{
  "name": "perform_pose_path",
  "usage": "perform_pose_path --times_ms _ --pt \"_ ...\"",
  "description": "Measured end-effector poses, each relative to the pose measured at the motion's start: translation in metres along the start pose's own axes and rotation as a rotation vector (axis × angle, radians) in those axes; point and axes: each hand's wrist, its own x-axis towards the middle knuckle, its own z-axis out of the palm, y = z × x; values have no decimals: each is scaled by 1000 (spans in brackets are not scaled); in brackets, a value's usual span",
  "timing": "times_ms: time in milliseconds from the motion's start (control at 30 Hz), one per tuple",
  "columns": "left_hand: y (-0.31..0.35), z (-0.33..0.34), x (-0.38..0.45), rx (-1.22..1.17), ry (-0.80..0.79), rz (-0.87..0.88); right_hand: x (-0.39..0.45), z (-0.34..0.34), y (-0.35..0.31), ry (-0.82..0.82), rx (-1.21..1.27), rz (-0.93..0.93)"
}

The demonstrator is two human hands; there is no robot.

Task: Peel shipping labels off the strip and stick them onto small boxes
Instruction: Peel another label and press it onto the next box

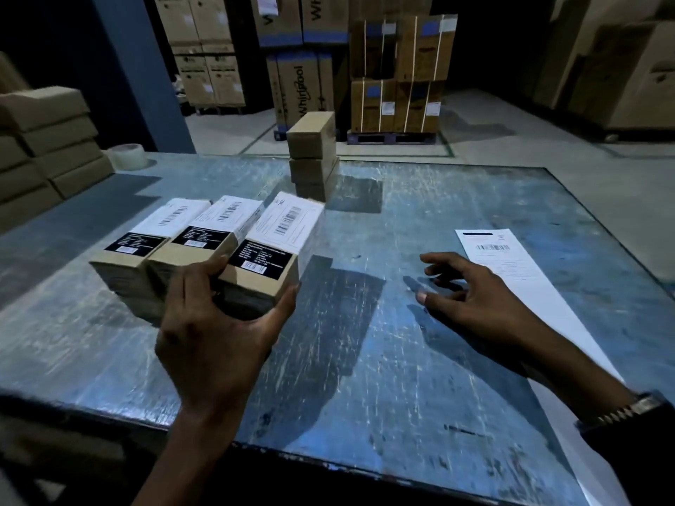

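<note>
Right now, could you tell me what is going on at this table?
A person is labelling small boxes. The left hand grips the rightmost labelled box of a row of three; the other two sit beside it, white labels on top. The right hand is open above the table, next to the label strip. A stack of plain boxes stands behind, apparently unlabelled, more boxes are piled far left, beside a tape roll.

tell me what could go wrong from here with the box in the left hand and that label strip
1. The left hand grips only the near end of the labelled box, so it might tip or knock the two labelled boxes beside it.
2. The label strip runs past the table edge; the right hand's forearm lies over it and could drag or crease it.
</note>
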Motion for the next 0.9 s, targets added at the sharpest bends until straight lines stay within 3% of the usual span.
perform_pose_path --times_ms 300,633,900 --pt "2 7 8 198 117 47 0 -1 3 -23 -57 -36" --pt "-4 11 10 375 116 14 2 -2 4 -54 -141 -62" --pt "-13 11 16 358 -7 314 3 -2 4 -62 -154 -60"
